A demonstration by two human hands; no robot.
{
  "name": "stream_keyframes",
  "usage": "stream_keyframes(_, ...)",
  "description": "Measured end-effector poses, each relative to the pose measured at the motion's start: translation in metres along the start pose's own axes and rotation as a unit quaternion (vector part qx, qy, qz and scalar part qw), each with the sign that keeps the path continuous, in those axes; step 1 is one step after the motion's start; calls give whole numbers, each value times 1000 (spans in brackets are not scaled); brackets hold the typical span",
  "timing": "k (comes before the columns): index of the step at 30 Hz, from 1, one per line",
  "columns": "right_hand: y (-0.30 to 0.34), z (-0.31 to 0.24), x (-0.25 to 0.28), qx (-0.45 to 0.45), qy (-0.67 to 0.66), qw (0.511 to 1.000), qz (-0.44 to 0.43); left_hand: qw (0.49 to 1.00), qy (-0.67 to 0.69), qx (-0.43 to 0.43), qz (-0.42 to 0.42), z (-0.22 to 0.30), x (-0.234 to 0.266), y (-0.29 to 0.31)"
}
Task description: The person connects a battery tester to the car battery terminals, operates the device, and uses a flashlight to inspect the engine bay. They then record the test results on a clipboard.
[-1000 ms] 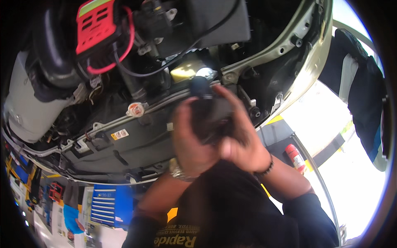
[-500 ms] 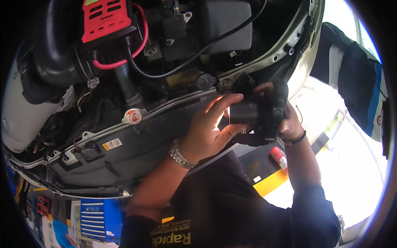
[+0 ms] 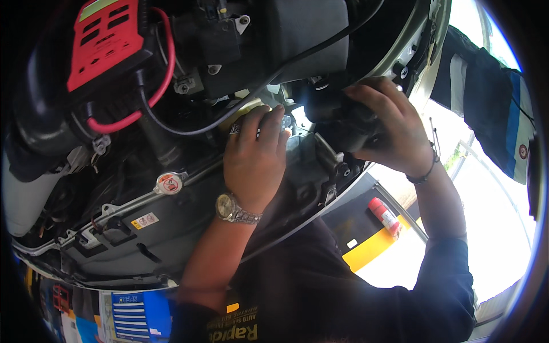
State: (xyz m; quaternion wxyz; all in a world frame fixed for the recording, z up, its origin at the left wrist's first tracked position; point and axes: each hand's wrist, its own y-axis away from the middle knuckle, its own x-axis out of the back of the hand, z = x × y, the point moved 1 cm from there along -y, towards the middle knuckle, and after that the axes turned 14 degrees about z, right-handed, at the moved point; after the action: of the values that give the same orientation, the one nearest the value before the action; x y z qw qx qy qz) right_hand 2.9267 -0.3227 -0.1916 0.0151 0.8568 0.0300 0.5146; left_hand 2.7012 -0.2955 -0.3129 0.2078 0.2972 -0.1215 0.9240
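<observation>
My left hand (image 3: 254, 160), with a metal-banded watch (image 3: 227, 207) on the wrist, reaches over the front edge of the engine bay. Its fingers lie stretched out against a part beside the black cable, and their tips partly cover it. In my right hand (image 3: 394, 126) is a bulky black device (image 3: 349, 123) with a rounded barrel. My fingers wrap around its right side, and it tilts down into the bay. A bright patch of light (image 3: 301, 118) shows between the device and my left fingertips. The device's exact kind is unclear.
A red-and-black tester (image 3: 107, 43) with red and black cables rests at the upper left. A radiator cap (image 3: 170, 184) sits on the front crossmember. Below are a red cylinder (image 3: 384, 217) and a blue drawer cabinet (image 3: 140, 314). Dark fabric (image 3: 486, 103) hangs at right.
My left hand has left the black device and moved left and up onto the engine bay part. My right hand has lowered the device toward the bay, and a bright light patch now shows.
</observation>
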Motion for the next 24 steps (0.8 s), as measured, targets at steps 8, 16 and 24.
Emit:
stream_keyframes(8,11,-6,-58,-76,34,996,30,998,-23,28,49,-1,-6,7)
stream_keyframes(16,-3,-5,-75,-110,10,994,10,996,16,33,84,-7,10,6)
stream_keyframes(24,0,-18,-73,-144,136,979,38,978,130,-118,114,2,20,5)
